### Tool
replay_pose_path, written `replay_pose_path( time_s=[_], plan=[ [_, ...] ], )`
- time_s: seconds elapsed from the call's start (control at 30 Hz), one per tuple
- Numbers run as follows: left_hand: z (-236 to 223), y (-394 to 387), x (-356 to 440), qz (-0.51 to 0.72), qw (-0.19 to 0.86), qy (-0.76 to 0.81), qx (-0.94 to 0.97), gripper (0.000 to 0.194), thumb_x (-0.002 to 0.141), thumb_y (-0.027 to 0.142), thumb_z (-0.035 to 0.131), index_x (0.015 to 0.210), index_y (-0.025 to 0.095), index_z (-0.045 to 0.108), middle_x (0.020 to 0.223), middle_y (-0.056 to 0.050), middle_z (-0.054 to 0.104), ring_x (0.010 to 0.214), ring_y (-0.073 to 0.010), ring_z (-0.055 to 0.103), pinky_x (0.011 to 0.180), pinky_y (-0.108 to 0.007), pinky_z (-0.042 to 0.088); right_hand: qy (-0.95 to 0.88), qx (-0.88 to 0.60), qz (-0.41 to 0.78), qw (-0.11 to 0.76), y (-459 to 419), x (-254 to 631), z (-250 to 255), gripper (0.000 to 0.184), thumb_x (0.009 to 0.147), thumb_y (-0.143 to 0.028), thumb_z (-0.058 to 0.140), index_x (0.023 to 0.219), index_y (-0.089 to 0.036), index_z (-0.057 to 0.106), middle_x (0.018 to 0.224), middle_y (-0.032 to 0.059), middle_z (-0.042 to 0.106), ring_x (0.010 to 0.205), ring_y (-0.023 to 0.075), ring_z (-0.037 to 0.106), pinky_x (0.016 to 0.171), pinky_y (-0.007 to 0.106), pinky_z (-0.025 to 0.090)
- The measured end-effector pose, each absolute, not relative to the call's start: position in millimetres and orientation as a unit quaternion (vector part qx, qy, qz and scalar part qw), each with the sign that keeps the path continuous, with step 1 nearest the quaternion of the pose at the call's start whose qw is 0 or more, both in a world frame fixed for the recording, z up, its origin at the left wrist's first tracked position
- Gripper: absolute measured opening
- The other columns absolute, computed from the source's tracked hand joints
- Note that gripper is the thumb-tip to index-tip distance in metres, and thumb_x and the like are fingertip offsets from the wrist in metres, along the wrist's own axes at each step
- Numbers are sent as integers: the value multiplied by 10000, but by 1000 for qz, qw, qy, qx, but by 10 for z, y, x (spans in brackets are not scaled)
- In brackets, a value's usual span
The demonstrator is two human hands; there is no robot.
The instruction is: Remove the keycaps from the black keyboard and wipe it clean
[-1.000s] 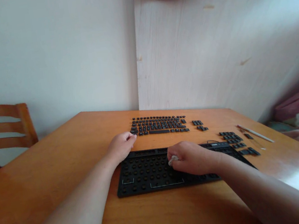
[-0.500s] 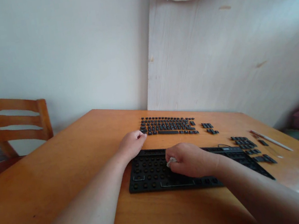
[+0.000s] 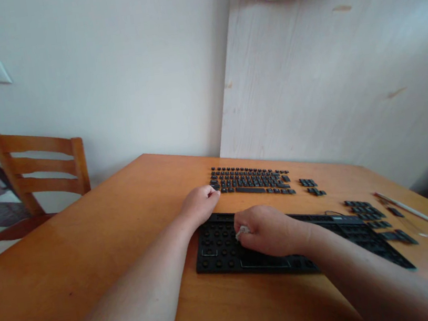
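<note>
A black keyboard base, its keycaps off, lies on the wooden table in front of me. My right hand is closed around a small crumpled whitish wipe, which pokes out between thumb and fingers, down against the left-middle part of the base. At the base's far left corner rests my left hand, curled shut; its fingers are mostly hidden, so I cannot see whether it grips the edge. Just beyond it, rows of loose black keycaps are laid out in keyboard order, with the long spacebar in front.
Further keycap groups lie to the right: a small cluster and a number-pad group. Beyond these is a thin white-and-red stick-like tool. A wooden chair stands at the left, and walls rise behind the table.
My view has turned slightly left, so everything sits further right. Over the keyboard base, my right hand with the wipe has slid a little left. The left hand stays at the corner.
</note>
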State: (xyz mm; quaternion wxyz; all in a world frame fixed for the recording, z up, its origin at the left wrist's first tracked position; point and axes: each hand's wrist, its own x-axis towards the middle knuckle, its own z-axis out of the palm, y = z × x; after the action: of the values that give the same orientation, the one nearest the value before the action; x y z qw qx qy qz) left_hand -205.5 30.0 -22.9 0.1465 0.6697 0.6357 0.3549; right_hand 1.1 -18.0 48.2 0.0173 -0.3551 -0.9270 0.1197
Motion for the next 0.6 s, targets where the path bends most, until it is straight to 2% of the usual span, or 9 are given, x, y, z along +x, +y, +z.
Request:
replay_pose_path(
  time_s=[0.6],
  plan=[
    [-239,326,-2032,354,124,650,661,321,863,423,514,696,193,662,651,-38,673,624,-171,572,535,-271,310,-937,-332,106,24,-202,-326,459,148,782,-211,536,816,-187,678,781,51,704,701,177,580,602,266,325]
  ],
)
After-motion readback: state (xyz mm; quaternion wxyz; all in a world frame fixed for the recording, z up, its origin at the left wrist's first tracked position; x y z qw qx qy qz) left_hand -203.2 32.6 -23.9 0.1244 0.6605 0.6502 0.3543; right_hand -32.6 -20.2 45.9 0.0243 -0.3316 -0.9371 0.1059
